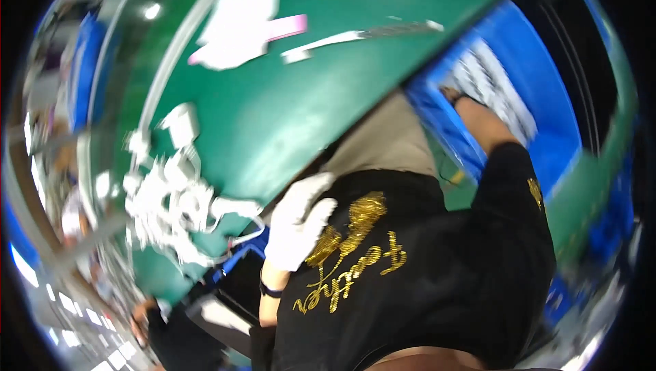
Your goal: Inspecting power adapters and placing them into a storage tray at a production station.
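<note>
My left hand (297, 224), in a white glove, is in front of my black shirt near the table's edge. Its fingers are stretched out with the thumb apart, and it holds nothing that I can see. My right arm reaches into a blue bin (547, 84) at the right. The right hand (459, 98) is beside the white, dark-striped things (495, 87) inside it; its fingers are blurred and partly hidden. A heap of white cables with plug-like blocks (178, 200) lies on the green table (273, 121), left of my gloved hand.
Farther along the table lie a white sheet-like piece (239, 26) with a pink strip (287, 26) and a thin white strip (335, 42). A rail (167, 74) borders the table's left side. At the lower left is another person's hand (141, 311) with a dark sleeve.
</note>
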Demonstrator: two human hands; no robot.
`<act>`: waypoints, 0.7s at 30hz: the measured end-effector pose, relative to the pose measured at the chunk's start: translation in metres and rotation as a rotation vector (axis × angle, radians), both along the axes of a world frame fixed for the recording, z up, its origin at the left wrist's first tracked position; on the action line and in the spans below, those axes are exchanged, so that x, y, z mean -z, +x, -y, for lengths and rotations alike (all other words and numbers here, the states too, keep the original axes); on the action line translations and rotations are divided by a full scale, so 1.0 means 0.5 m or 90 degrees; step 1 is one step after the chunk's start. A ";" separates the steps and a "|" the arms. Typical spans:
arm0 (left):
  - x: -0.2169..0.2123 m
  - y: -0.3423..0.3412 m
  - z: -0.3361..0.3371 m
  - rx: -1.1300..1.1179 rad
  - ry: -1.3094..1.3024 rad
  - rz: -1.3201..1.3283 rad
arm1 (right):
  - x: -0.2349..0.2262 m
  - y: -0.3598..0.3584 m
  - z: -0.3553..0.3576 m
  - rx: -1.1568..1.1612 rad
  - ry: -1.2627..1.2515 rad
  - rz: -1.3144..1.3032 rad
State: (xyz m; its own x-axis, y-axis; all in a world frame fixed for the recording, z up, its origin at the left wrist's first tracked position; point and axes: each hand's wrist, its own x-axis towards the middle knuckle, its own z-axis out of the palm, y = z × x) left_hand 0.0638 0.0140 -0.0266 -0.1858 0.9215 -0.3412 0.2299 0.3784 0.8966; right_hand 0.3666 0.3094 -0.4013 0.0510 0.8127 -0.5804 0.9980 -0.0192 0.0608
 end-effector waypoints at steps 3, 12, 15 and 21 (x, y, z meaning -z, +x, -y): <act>-0.029 -0.017 0.016 0.028 0.052 -0.052 | 0.026 0.015 -0.004 -0.064 0.000 0.031; -0.181 -0.203 0.024 -0.465 0.193 -0.397 | 0.016 0.128 -0.093 0.068 0.070 -0.148; -0.223 -0.372 0.019 -0.525 0.164 -0.520 | -0.138 0.120 -0.101 0.272 0.143 -0.556; -0.151 -0.558 -0.089 -0.360 -0.150 -0.713 | -0.615 -0.104 0.090 0.298 0.545 -0.877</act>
